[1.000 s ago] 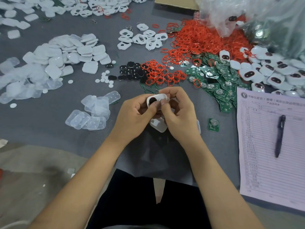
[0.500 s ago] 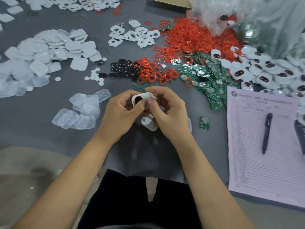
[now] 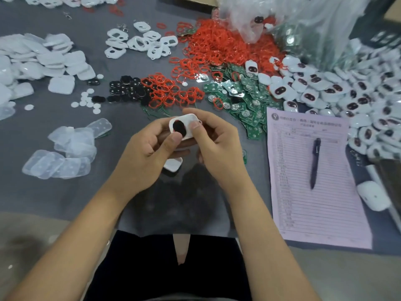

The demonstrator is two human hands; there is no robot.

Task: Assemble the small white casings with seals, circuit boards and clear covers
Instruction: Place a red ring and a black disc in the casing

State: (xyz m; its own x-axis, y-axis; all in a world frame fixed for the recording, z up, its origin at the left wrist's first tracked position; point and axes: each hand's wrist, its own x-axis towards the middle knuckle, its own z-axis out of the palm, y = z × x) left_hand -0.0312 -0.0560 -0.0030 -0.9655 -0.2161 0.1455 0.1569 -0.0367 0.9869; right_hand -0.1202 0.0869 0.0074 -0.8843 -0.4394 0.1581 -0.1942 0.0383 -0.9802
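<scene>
While both hands meet above the near-middle of the grey surface (image 3: 39, 198), the left hand (image 3: 143, 155) and the right hand (image 3: 217, 144) pinch one small white casing (image 3: 184, 128) between curled fingers and thumbs, its face turned up to show a glossy black oval insert rimmed in red. A second white piece (image 3: 172, 166) lies flat on the surface just beneath the hands, partly hidden by them. Clutter rings the work: toward the far edge a heap of thin red ring seals (image 3: 217, 48) spills into a smaller cluster nearer the hands, next to a patch of black oval inserts (image 3: 128, 89) and small white discs (image 3: 86, 101). Green circuit boards (image 3: 245, 98) with silvery domes lie scattered just right of the red cluster. Frosted clear covers (image 3: 65, 153), rounded squares, overlap near the left edge, with opaque white shells (image 3: 43, 61) piled beyond them. Along the right edge rests a mound of assembled white casings (image 3: 347, 92), each with a dark window, below a crinkled plastic bag (image 3: 293, 22). A lined pink paper form (image 3: 293, 192) lies at the near right with a dark pen (image 3: 314, 164) on it.
</scene>
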